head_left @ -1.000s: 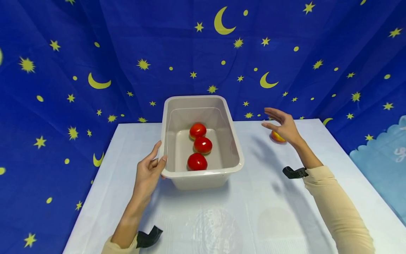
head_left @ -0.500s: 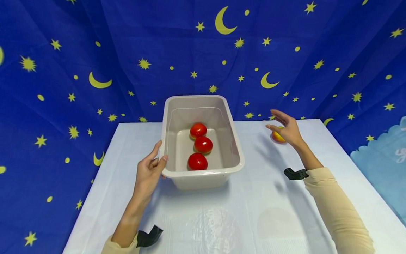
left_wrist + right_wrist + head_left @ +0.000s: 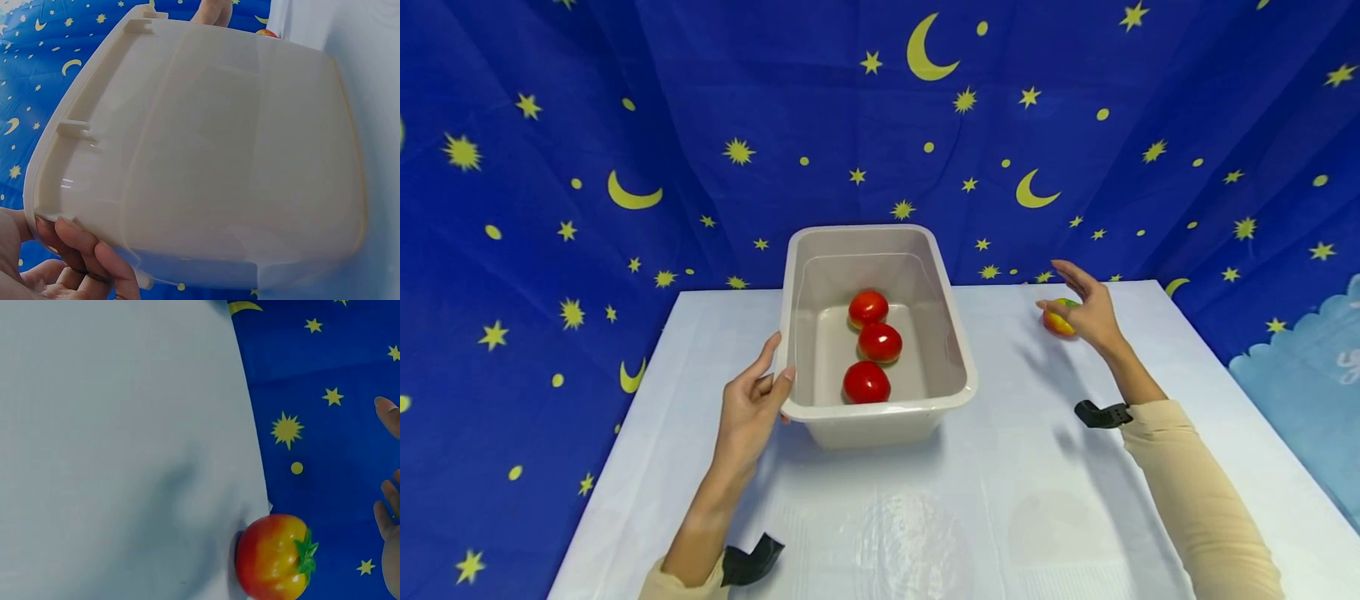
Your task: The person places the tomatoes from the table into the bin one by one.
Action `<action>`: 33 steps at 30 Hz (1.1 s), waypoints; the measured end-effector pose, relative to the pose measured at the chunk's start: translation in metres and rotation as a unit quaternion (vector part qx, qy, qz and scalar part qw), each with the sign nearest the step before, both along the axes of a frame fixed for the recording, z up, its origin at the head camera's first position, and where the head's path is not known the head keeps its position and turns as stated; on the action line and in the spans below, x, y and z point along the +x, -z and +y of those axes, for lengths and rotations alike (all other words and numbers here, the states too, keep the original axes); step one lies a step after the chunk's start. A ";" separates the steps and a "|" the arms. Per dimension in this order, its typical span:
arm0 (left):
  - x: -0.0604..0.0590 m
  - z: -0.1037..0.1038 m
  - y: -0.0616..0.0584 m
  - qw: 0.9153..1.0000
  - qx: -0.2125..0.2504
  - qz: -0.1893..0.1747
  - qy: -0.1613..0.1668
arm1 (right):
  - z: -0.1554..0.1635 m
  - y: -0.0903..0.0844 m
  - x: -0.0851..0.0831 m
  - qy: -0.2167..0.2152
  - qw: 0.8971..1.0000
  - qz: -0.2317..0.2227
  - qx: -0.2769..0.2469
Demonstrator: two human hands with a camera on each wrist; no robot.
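Note:
My left hand (image 3: 751, 417) grips the left rim of a beige plastic tub (image 3: 880, 411), thumb over the edge. In the left wrist view its fingers (image 3: 80, 240) curl under that rim. Inside the tub lie three glossy red rounded fruits (image 3: 867, 382), their kind unclear. On the right, my right hand (image 3: 1092, 317) hovers over a red-and-yellow tomato (image 3: 1057, 322), fingers spread and holding nothing. The right wrist view shows the tomato (image 3: 270, 557) with its green leafy top, apart from the hand (image 3: 392, 550) at the right edge.
A white-covered table (image 3: 1015, 483) bears the tomato; the tub is at its middle. The tomato lies near the table's far edge. A blue curtain (image 3: 850, 108) with yellow stars and moons hangs right behind and along the left side.
My right hand has moved a little to the right and nearer, so more of the tomato shows beside it. The left hand and tub have stayed put.

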State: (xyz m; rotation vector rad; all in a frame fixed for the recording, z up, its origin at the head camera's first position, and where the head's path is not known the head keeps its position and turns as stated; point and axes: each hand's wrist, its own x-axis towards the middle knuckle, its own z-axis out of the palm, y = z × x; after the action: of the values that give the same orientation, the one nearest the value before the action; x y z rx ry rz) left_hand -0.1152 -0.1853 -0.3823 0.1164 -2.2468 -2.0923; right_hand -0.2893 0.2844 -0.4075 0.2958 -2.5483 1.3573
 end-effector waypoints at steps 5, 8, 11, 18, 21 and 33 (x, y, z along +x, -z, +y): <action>0.000 0.000 0.000 1.000 -0.001 0.003 0.001 | 0.006 0.006 0.001 0.009 1.000 0.016 0.017; 0.000 0.000 0.001 1.000 0.000 0.006 0.001 | 0.010 0.010 0.000 0.018 1.000 0.013 0.016; 0.000 -0.001 0.000 1.000 0.002 0.008 0.001 | 0.013 0.013 -0.001 0.026 1.000 0.004 0.010; 0.001 0.000 0.000 1.000 -0.001 0.009 0.000 | 0.019 0.019 0.000 0.047 0.999 0.013 0.018; 0.001 0.000 0.000 1.000 -0.003 0.009 0.000 | 0.021 0.021 0.001 0.058 0.998 0.014 0.022; 0.000 0.000 0.001 1.000 -0.004 0.008 -0.003 | 0.032 0.033 0.000 0.084 0.996 -0.012 0.029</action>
State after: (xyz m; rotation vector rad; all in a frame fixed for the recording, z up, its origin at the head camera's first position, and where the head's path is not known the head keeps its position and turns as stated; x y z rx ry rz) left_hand -0.1151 -0.1857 -0.3828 0.1058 -2.2417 -2.0735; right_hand -0.2889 0.3163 -0.4409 0.0749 -2.5688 1.2353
